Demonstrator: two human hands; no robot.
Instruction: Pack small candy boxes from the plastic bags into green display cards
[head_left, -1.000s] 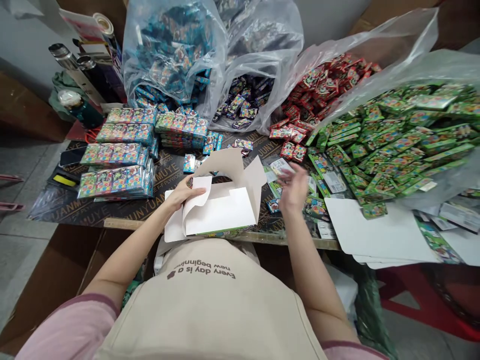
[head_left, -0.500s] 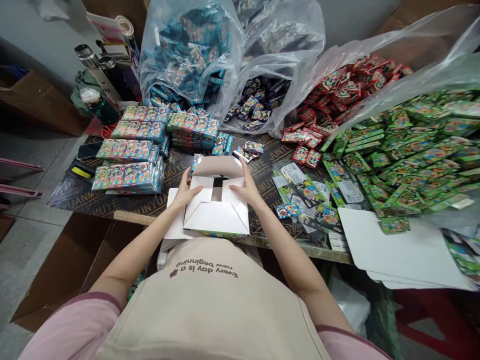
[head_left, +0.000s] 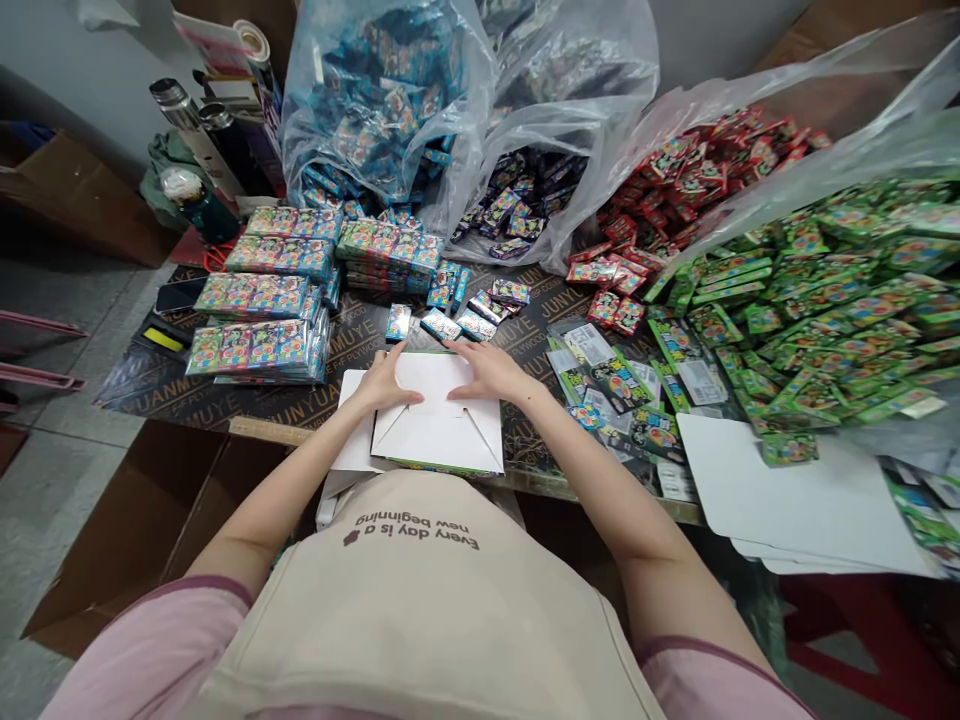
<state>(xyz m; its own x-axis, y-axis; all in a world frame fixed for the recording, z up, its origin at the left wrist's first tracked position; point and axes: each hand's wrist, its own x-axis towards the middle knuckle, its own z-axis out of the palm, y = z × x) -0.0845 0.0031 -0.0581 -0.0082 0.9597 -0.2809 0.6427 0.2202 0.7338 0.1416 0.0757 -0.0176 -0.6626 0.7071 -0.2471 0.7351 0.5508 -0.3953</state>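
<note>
A white cardboard box [head_left: 439,435] lies in front of me at the table's near edge, its white flaps folded across and meeting in diagonal creases. A thin green printed edge shows along its near side. My left hand [head_left: 384,384] grips its far left corner, thumb flat on the white panel and fingers over the far edge. On the far right corner my right hand [head_left: 495,374] does the same, thumb pointing inward. White card [head_left: 352,440] sticks out under the box on the left. Small blue packets [head_left: 440,325] lie just beyond the fingertips.
Stacked wrapped packets [head_left: 255,345] stand at the left. Along the back are plastic bags of blue packets [head_left: 375,120], dark purple packets [head_left: 517,200] and red packets [head_left: 697,170]. Green packets [head_left: 840,310] fill the right. Flat plastic sleeves [head_left: 622,390] and white card sheets [head_left: 780,510] lie right of me.
The raised far flap and the dark gap in the box are gone; its white top now looks flat. Both hands have shifted over the top, and small packets behind it have come into view.
</note>
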